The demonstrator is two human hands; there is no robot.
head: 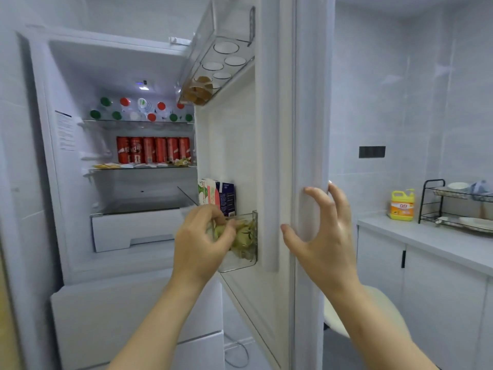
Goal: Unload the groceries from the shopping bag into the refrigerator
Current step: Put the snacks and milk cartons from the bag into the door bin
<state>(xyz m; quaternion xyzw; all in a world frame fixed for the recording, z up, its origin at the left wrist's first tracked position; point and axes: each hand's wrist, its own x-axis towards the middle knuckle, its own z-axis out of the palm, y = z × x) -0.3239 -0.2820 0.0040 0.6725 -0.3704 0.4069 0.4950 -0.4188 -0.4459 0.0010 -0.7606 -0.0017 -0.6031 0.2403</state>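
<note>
Two hands are up at the open refrigerator (66, 182). The left hand (198, 236) is at the clear door bin (252, 259) with its grip closed: fingertips and thumb pinch one crinkly green packet (244, 233). The packet sits at 3 o'clock of the knuckles, right at the bin's mouth and showing through its clear wall. How deep it sits, I can't tell.

Behind the hand, at its 12 o'clock, two cartons (221, 196) stand upright in the same bin, one pale and one dark blue.

The right hand (328, 236) is on the door (272, 156), at 3 o'clock of the bin. Its grip is wide and loose: fingers spread and hooked round the door's outer edge, thumb on the inner face, palm standing off.

Both forearms are bare, the left rising from 7 o'clock and the right from 5 o'clock, wrist bent back.

Deeper in, at 10 o'clock of the left hand, six red cans (153, 150) line a glass shelf (141, 167).

Far out at 3 o'clock, one yellow detergent bottle (402, 206) stands on the desk (426, 237).
</note>
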